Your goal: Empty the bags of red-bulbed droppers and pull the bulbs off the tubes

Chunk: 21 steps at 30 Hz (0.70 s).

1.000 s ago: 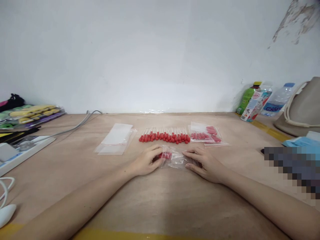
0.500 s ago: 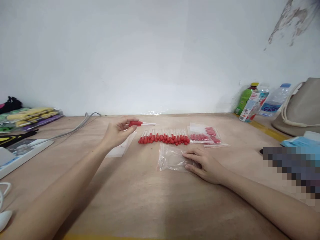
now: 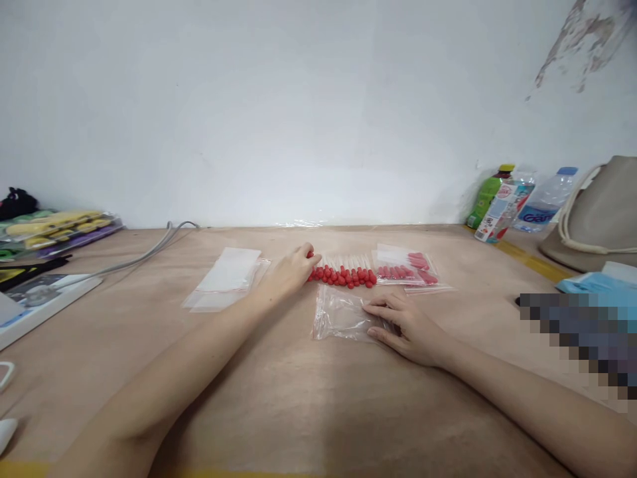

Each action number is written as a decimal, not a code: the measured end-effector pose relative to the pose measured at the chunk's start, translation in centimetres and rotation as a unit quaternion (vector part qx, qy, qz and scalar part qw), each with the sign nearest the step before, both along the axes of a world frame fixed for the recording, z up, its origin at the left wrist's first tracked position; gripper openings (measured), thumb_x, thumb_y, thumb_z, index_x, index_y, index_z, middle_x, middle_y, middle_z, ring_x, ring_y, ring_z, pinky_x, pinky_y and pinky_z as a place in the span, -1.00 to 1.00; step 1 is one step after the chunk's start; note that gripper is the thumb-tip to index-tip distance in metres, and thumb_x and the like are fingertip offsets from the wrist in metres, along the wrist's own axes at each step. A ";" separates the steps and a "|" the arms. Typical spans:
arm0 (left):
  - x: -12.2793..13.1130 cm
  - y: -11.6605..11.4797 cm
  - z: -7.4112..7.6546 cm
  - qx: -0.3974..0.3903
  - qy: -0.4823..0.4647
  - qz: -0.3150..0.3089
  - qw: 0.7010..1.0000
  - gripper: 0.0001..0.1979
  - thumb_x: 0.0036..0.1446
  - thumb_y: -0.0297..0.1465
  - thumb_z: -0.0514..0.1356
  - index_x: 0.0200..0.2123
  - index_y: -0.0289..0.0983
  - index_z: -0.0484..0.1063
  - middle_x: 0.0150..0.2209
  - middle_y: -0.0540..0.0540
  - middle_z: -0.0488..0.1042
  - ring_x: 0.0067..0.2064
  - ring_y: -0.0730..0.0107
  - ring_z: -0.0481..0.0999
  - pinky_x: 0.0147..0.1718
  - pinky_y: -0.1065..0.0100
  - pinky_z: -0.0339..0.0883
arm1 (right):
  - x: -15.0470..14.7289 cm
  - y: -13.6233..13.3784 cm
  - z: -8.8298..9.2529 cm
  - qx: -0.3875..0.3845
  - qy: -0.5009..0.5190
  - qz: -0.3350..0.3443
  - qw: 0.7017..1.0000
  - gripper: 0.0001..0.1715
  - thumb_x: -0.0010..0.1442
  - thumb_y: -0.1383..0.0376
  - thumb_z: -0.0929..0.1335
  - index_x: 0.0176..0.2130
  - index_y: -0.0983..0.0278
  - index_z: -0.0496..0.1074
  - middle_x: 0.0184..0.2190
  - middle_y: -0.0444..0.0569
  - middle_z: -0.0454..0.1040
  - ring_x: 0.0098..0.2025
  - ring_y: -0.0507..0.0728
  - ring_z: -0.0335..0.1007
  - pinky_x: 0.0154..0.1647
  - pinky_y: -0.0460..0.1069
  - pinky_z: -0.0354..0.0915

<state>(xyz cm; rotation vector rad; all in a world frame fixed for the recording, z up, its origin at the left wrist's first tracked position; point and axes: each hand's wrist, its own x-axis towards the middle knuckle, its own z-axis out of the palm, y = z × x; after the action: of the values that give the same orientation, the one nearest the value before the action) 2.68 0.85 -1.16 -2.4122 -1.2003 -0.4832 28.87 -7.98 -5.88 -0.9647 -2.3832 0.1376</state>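
My left hand (image 3: 297, 263) is closed, its fingertips pinching the red bulb of a dropper (image 3: 310, 254) at the left end of a row. In that row lie several droppers (image 3: 343, 272), side by side, red bulbs toward me and pale thin tips toward the wall. My left hand covers the row's left end. My right hand (image 3: 405, 325) rests with fingers apart on the right side of a clear zip bag (image 3: 341, 315), which lies flat in front of the row. To the right of the row are zip bags with red-bulbed droppers (image 3: 398, 272) inside.
Flat zip bags (image 3: 229, 269) are stacked to the left. A power strip (image 3: 54, 302) with a grey cable and packs of yellow items (image 3: 64, 229) stand far left. Bottles (image 3: 490, 196), a beige bag (image 3: 602, 206) and a blue mask (image 3: 597, 289) are at the right.
My left hand has moved right with a dropper, from above the stacked bags to the row's left end. My right hand has stayed on the clear bag.
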 end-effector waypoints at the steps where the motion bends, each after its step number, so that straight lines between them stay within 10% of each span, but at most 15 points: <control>1: 0.1 -0.1 -0.1 -0.010 0.008 -0.002 1.000 -0.70 0.02 -0.57 0.07 -0.17 -0.21 0.37 -0.18 -0.12 0.31 -0.26 0.34 0.36 -0.36 0.38 0.25 | 0.0 0.0 0.0 -0.001 0.000 0.000 1.000 -0.57 0.17 0.17 0.27 0.02 0.23 0.32 -0.11 0.08 0.36 -0.07 0.17 0.26 -0.06 0.13 0.24; 9: -0.5 0.3 -0.2 -0.052 -0.023 -0.001 0.998 -0.48 0.09 -0.57 0.00 0.14 -0.17 0.08 -0.13 -0.12 0.35 -0.16 0.31 0.39 -0.19 0.35 0.26 | 0.0 0.0 0.0 0.002 0.000 -0.002 1.000 -0.57 0.16 0.17 0.27 0.02 0.24 0.32 -0.11 0.07 0.36 -0.06 0.17 0.25 -0.05 0.12 0.24; 21: -1.7 1.5 -1.1 -0.049 -0.126 -0.064 0.989 -0.81 0.12 -0.35 0.12 -0.19 -0.26 0.40 -0.15 -0.12 0.42 -0.17 0.31 0.43 -0.16 0.31 0.30 | 0.1 0.0 -0.1 0.008 -0.002 -0.004 1.000 -0.57 0.16 0.17 0.27 0.02 0.23 0.33 -0.11 0.08 0.37 -0.06 0.18 0.27 -0.04 0.14 0.25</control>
<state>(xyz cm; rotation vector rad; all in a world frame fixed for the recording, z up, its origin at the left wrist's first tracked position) 0.97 2.30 -2.23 -2.5826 -1.1995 -0.8061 28.97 -7.99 -5.94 -0.9683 -2.3797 0.1138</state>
